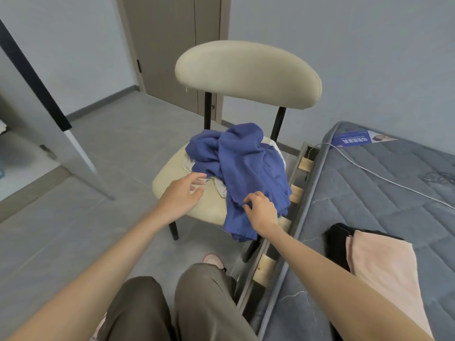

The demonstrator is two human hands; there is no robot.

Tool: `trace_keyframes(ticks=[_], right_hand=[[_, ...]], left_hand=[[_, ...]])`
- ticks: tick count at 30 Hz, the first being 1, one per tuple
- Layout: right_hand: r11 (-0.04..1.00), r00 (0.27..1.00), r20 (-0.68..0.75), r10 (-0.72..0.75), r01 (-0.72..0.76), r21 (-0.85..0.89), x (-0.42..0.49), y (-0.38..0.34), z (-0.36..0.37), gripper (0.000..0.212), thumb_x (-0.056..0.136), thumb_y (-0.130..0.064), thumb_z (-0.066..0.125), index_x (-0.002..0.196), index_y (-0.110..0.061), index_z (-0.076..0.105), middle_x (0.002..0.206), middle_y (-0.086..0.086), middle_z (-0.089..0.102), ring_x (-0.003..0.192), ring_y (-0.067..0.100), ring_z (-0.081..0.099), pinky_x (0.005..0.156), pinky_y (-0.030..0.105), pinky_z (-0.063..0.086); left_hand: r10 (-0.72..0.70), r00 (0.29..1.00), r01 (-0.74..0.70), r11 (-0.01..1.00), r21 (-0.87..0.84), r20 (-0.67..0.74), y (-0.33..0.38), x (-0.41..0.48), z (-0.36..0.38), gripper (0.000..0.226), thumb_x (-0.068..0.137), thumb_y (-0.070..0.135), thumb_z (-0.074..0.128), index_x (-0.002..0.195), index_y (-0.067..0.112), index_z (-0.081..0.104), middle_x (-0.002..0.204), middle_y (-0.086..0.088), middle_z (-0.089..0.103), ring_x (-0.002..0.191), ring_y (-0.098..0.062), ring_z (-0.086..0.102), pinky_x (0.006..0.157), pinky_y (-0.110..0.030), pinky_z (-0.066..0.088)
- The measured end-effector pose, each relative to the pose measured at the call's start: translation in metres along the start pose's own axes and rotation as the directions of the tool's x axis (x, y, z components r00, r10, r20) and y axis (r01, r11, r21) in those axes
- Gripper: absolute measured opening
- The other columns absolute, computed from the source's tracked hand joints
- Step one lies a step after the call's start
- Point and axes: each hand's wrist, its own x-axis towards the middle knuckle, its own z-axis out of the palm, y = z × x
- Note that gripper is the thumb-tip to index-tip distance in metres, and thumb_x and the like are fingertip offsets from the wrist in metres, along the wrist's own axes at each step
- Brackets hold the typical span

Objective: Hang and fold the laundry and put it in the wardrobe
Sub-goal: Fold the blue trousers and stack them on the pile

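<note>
Left hand (181, 196) open, right hand (262, 211) curled on the blue garment (246, 163) atop the chair (246, 72), grip unclear: pinch only blue cloth, lifting straight up.

A cream chair (246, 72) stands on the gray floor (98, 156). A gray mattress (369, 198) lies to the right, with wooden slats (305, 164) between them.

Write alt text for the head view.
Two bare hands reach for a crumpled blue garment on a beige chair: the left hand open beside it, the right hand with curled fingers on its near edge. A folded pink cloth and a black garment lie on a mattress at right.
</note>
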Motion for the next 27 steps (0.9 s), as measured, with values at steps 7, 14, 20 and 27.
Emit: trace_keyframes(ticks=[7, 14, 20, 27], right_hand=[[0.927, 0.992, -0.074, -0.101, 0.121, 0.354, 0.010, -0.025, -0.076, 0.013, 0.101, -0.016, 0.044, 0.098, -0.005, 0.050, 0.093, 0.011, 0.066, 0.085, 0.026, 0.066, 0.075, 0.038, 0.050], [0.694, 0.959, -0.263, -0.102, 0.258, 0.672, 0.006, -0.098, -0.217, 0.007, 0.097, -0.010, 0.049, 0.095, -0.010, 0.055, 0.083, 0.007, 0.068, 0.069, 0.012, 0.067, 0.069, 0.026, 0.055], [0.565, 0.931, -0.225, -0.288, 0.355, 0.745, -0.036, -0.155, -0.286, 0.010, 0.098, -0.013, 0.050, 0.099, -0.011, 0.059, 0.066, -0.009, 0.064, 0.056, 0.005, 0.058, 0.068, 0.024, 0.052], [0.331, 0.890, -0.262, -0.374, 0.392, 0.858, -0.071, -0.205, -0.328, 0.014, 0.100, -0.010, 0.046, 0.094, -0.011, 0.058, 0.077, 0.001, 0.071, 0.075, 0.014, 0.070, 0.076, 0.028, 0.057]], left_hand=[[0.065, 0.997, -0.062, 0.996, 0.066, -0.050, 0.018, 0.000, -0.007, 0.045, 0.093, 0.020, 0.051, 0.137, 0.027, 0.045, 0.127, 0.004, 0.060, 0.109, -0.019, 0.058, 0.090, -0.030, 0.043], [0.260, 0.951, -0.264, 0.965, -0.001, -0.166, 0.079, -0.012, -0.030, 0.066, 0.093, 0.025, 0.057, 0.149, 0.030, 0.024, 0.127, 0.019, 0.043, 0.111, -0.002, 0.047, 0.084, -0.018, 0.042], [0.387, 0.900, -0.412, 0.905, -0.104, -0.200, 0.135, -0.026, -0.056, 0.077, 0.090, 0.031, 0.063, 0.152, 0.028, 0.017, 0.154, 0.008, 0.025, 0.138, -0.005, 0.026, 0.108, -0.022, 0.025], [0.317, 0.899, -0.372, 0.917, -0.143, -0.302, 0.159, -0.060, -0.097, 0.012, 0.092, 0.027, 0.058, 0.082, 0.033, 0.062, 0.080, 0.013, 0.069, 0.081, -0.018, 0.064, 0.075, -0.038, 0.051]])
